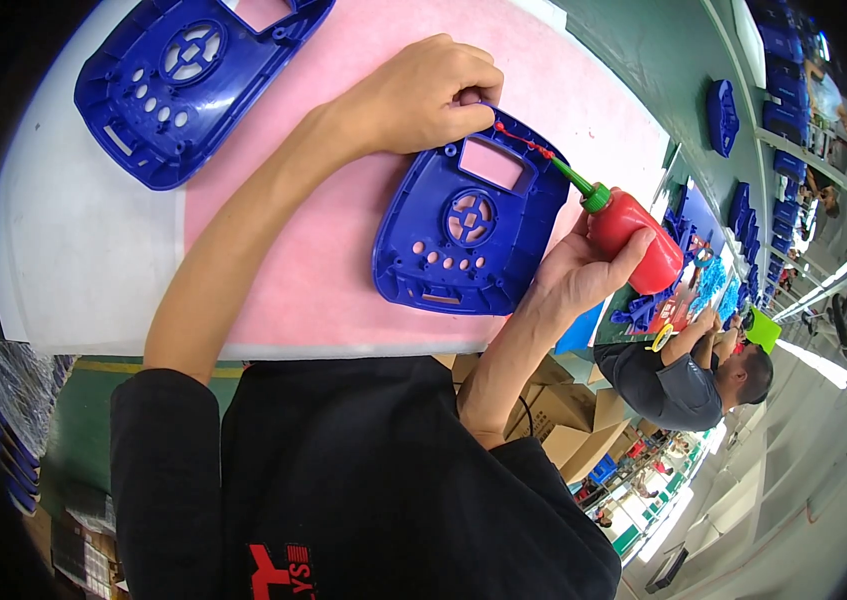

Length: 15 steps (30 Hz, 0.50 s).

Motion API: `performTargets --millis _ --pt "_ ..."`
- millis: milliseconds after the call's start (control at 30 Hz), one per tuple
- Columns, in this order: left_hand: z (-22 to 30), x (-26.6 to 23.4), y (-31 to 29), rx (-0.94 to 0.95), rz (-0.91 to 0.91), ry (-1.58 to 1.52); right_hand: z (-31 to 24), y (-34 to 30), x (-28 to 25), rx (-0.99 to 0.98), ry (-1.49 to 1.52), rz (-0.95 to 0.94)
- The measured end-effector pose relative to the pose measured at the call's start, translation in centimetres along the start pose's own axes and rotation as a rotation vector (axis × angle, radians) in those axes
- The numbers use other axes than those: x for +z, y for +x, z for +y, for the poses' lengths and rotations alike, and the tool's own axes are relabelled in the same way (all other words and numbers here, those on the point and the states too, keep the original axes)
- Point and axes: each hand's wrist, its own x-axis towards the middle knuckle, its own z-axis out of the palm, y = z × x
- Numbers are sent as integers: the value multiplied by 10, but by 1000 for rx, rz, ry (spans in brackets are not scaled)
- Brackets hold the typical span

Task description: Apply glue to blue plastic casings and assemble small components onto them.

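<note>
A blue plastic housing cover [403,240] lies on the pink sheet in front of me, with a rectangular window, a round slotted opening and several small holes. My left hand [433,95] is closed, fingers curled, at the cover's far left corner; its fingertips are partly hidden. In my right hand [578,272] is a red squeeze bottle [638,240], tilted so that its green nozzle reaches the cover's far right corner. Red drops [523,140] run along the cover's far edge, from near my left hand to the nozzle tip.
A second blue cover [158,110] lies at the far left of the white-and-pink covered table [273,300]. To the right, a co-worker [673,385] sits near blue parts [648,310] and light-blue pieces [708,280]. Open cardboard boxes [568,420] stand below the table edge.
</note>
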Motion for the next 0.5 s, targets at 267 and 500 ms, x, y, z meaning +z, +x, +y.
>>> performTargets --millis 267,500 --pt "-2 1 0 18 14 -17 1 1 -2 2 1 15" --pt "-1 1 0 7 5 -12 2 1 -2 -4 -14 22"
